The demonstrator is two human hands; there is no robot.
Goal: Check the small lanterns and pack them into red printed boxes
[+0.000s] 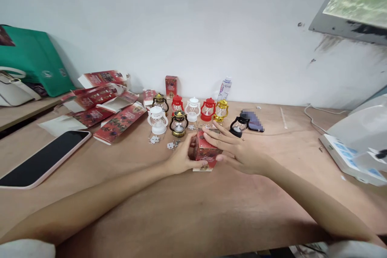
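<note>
A small red printed box (205, 153) stands on the wooden table (193, 209) in front of me. My left hand (180, 158) grips its left side with curled fingers. My right hand (234, 149) rests over its top and right side, fingers stretched out flat. Just behind the box stand several miniature lanterns: white (157, 120), bronze (179, 124), red (207, 109), gold (221, 110) and black (240, 125).
Opened red cartons (104, 107) lie at the left rear, with a phone (42, 159) in a pink case nearer me. Another small red box (171, 86) and a water bottle (224, 88) stand by the wall. A white device (356, 141) sits at right; a green bag (33, 62) far left.
</note>
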